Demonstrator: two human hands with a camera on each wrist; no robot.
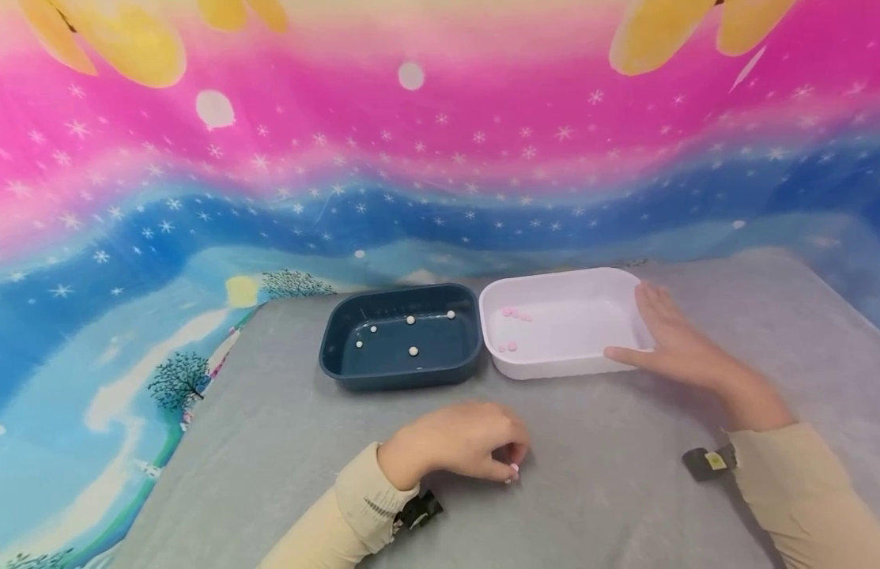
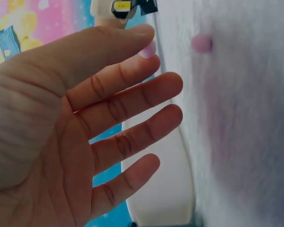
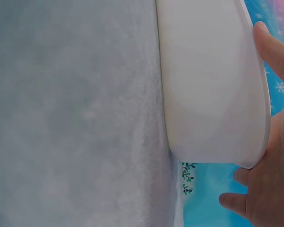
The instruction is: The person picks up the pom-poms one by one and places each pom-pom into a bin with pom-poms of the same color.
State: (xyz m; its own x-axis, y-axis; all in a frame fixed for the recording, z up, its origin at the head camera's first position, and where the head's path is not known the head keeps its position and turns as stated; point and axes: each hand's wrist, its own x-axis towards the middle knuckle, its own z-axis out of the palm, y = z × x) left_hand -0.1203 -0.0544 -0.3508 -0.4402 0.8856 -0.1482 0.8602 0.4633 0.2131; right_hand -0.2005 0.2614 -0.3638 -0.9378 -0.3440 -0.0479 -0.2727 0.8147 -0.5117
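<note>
My left hand [image 1: 461, 442] is low over the grey cloth, in front of the two basins. Its thumb and index finger pinch a small pink ball [image 2: 148, 49], and the other fingers spread loosely in the left wrist view. Close to the fingertips, a second pink ball [image 2: 202, 43] lies on the cloth. My right hand [image 1: 677, 340] rests against the right end of the white basin [image 1: 560, 367], thumb at the near rim and fairly straight fingers at the end wall. Several pink balls [image 1: 512, 346] lie inside, towards its left end.
A dark blue basin [image 1: 404, 378] stands left of the white one, their ends touching or nearly so; several small white balls [image 1: 413, 351] are scattered on its floor. Grey cloth [image 1: 596, 474] covers the table. Behind it hangs a colourful printed backdrop [image 1: 482, 158].
</note>
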